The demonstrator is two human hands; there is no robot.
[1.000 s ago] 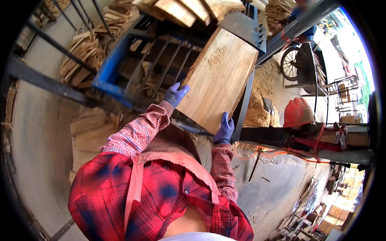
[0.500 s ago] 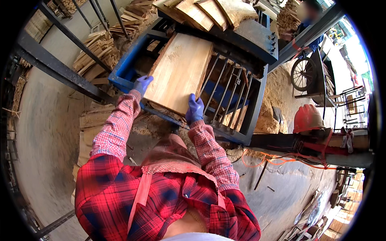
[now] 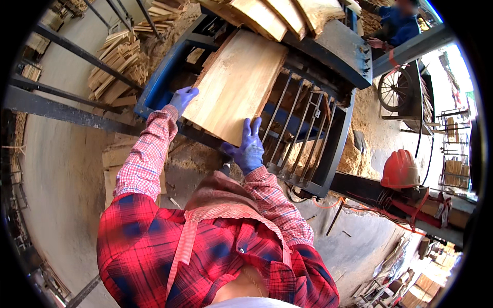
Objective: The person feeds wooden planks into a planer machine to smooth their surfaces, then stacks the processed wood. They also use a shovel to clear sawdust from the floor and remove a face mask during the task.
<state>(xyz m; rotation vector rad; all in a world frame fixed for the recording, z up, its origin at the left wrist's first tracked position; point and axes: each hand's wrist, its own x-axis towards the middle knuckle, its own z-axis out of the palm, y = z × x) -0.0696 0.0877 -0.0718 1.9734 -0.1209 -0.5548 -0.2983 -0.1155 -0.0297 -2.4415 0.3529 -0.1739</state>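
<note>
A wide pale wooden board (image 3: 236, 82) with bark along its sides lies on the blue metal machine frame (image 3: 149, 97), its far end under a dark crosspiece. My left hand (image 3: 183, 99), in a purple-blue glove, is closed at the board's left edge near the close corner, fingertips over the edge. At the near right corner is my right hand (image 3: 250, 149), gloved alike. Its fingers stretch up along the board's right side and its thumb points left beneath the near end; the palm seems to rest against the corner.
More boards (image 3: 277, 18) lie stacked atop the machine. Metal rods (image 3: 292, 128) run beside the board, over sawdust. Wood strips (image 3: 115, 66) are heaped at left behind dark bars. A red hard hat (image 3: 400, 169) sits on a beam at right. A person in blue (image 3: 403, 25) is beyond, near a wheeled cart (image 3: 395, 90).
My right hand has loosened from the board's near right corner, fingers and thumb spreading. My left hand stays at the left edge. The view has shifted slightly, and more of the person in blue shows.
</note>
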